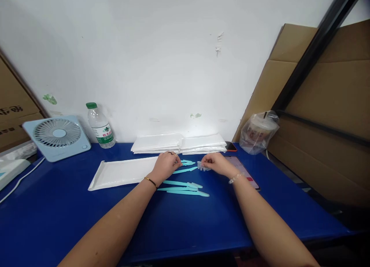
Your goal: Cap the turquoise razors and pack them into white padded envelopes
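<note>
Head camera looks forward and down, seemingly close above the blue table (pixel 58 220).

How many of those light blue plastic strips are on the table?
About 5, maybe more: two light blue strips by the left hand at and, three nearer on the blue table around. Overlaps and hands may hide others.

Both forearms are bare, with no sleeves in view. The left hand (pixel 165 166) wears a thin dark-and-gold bangle at the wrist and a ring; the right hand (pixel 216 163) wears a pale beaded bracelet.
</note>
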`<state>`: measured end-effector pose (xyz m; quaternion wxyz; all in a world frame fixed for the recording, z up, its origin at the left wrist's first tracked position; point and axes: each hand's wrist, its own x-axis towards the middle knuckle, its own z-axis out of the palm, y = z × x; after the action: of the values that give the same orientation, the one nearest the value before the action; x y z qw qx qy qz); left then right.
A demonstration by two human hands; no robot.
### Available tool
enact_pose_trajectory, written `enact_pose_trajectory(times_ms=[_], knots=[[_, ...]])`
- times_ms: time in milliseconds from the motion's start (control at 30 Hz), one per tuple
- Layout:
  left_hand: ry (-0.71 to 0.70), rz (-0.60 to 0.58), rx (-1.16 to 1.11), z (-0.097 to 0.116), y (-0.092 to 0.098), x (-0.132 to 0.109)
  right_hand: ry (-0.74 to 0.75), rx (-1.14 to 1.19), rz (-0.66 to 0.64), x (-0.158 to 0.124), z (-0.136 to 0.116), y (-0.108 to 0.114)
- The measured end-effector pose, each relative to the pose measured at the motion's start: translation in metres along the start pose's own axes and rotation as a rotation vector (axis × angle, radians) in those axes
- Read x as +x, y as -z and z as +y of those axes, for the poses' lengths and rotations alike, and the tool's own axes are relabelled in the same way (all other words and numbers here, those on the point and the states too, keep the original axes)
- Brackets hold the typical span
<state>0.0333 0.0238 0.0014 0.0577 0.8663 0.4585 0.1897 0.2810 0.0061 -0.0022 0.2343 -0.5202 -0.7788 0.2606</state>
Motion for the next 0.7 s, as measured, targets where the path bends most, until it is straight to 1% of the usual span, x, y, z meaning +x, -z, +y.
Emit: enact_pose_trajectory(times_ms=[67,133,167,233,267,367,433,533,633,700], knots=[[0.013,0.011,-0.004,-0.002,-0.003,0.0,-0.029,-0.048,0.061,0.0,0.005,0.006],[-0.019,-0.001,-0.015,-0.003,-0.005,-0.001,0.002,-0.103,0.103,-0.001,0.002,0.008],[-0.044,-0.01,-0.018,-0.003,-0.005,-0.002,0.03,-0.113,0.104,-0.003,-0.002,0.008],[-0.078,-0.029,0.001,-0.004,-0.007,-0.004,0.084,-0.093,0.046,-0.007,-0.012,0.006],[-0.079,-0.034,0.016,-0.004,-0.007,-0.005,0.106,-0.075,-0.017,-0.009,-0.018,0.004],[-0.04,-0.029,0.04,-0.006,-0.008,-0.004,0.153,-0.073,-0.224,-0.014,-0.031,-0.002],[-0.013,-0.022,0.034,-0.006,-0.007,-0.004,0.173,-0.105,-0.294,-0.016,-0.035,-0.006],[-0.018,-0.053,-0.005,-0.004,-0.002,-0.007,0.16,-0.145,-0.297,-0.015,-0.035,-0.012],[-0.109,-0.179,-0.085,0.001,0.006,-0.013,0.122,-0.173,-0.296,-0.014,-0.034,-0.015],[-0.158,-0.254,-0.117,0.004,0.01,-0.016,0.113,-0.197,-0.267,-0.014,-0.035,-0.016]])
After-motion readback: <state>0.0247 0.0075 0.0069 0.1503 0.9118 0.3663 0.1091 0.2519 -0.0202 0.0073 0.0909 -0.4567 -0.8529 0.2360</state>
